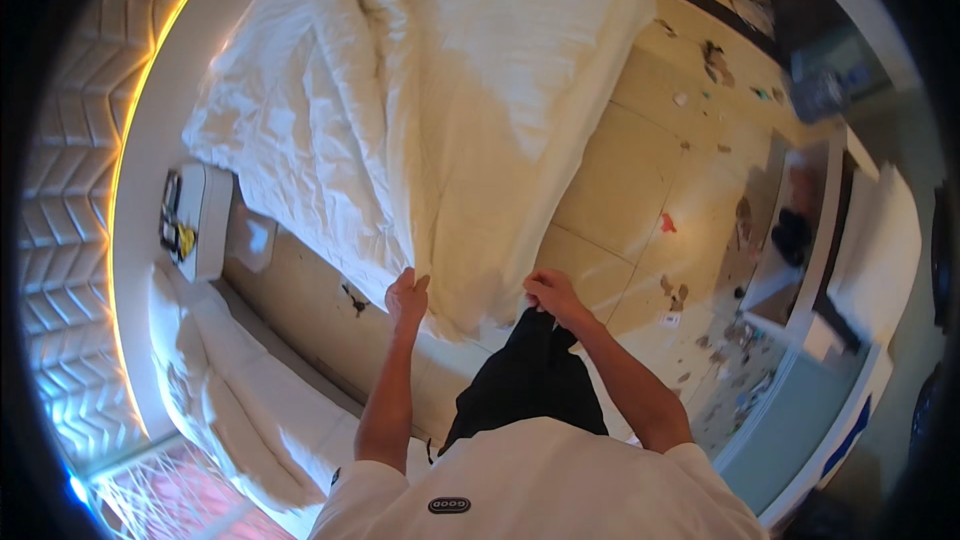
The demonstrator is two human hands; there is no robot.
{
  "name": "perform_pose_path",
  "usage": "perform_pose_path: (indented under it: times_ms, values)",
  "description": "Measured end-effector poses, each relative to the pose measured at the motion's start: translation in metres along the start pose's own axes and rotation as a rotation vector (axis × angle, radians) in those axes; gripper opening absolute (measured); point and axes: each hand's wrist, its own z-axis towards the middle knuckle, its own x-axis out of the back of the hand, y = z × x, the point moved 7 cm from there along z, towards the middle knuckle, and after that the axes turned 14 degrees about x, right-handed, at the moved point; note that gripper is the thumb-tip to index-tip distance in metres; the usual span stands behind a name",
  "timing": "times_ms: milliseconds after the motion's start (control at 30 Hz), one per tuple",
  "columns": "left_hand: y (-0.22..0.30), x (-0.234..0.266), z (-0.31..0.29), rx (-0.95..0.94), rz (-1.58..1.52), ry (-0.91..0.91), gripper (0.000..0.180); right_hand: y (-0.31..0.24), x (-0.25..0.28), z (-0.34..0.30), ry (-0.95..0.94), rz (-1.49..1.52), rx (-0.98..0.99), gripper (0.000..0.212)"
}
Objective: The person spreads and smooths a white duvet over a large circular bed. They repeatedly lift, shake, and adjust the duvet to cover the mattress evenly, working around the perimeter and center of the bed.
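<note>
A large white duvet (pixel 480 120) lies spread before me, rumpled into folds on its left half and smoother on its right. My left hand (pixel 406 300) is closed on its near edge, thumb on top. A short way to the right, my right hand (pixel 552 297) pinches the duvet near its right corner, fingers curled together. Between the two hands the near edge sags slightly above the floor. What lies under the duvet is hidden.
A white nightstand (pixel 205 220) with small items stands at the left by a padded, lit wall. Behind it, at the lower left, is another bed (pixel 270 410) with white bedding. Scattered litter (pixel 718 65) covers parts of the tiled floor at right, beside an open shelf unit (pixel 800 230).
</note>
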Motion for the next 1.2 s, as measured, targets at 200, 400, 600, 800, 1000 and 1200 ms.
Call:
perform_pose_path:
  times_ms: [200,400,600,800,1000,1200]
  values:
    - [0.020,-0.020,-0.016,-0.152,0.146,0.104,0.014,-0.042,-0.058,0.067,-0.264,-0.129,-0.136,0.023]
    - [0.026,-0.024,-0.031,-0.054,0.053,0.168,0.011,-0.048,-0.083,0.138,-0.456,-0.252,-0.337,0.051]
    - [0.040,0.000,-0.041,0.100,0.009,0.162,0.012,-0.060,-0.144,0.227,-0.428,-0.115,-0.278,0.054]
    - [0.039,0.002,-0.043,0.305,-0.093,0.242,0.015,-0.112,-0.150,0.289,-0.426,-0.182,-0.009,0.026]
    - [0.064,-0.033,-0.030,0.431,-0.030,0.426,0.017,-0.165,-0.077,0.225,-0.598,-0.374,0.089,0.033]
    - [0.188,-0.139,-0.003,1.167,-1.700,-0.273,0.050,-0.160,-0.022,0.213,-0.700,-0.437,-0.198,0.034]
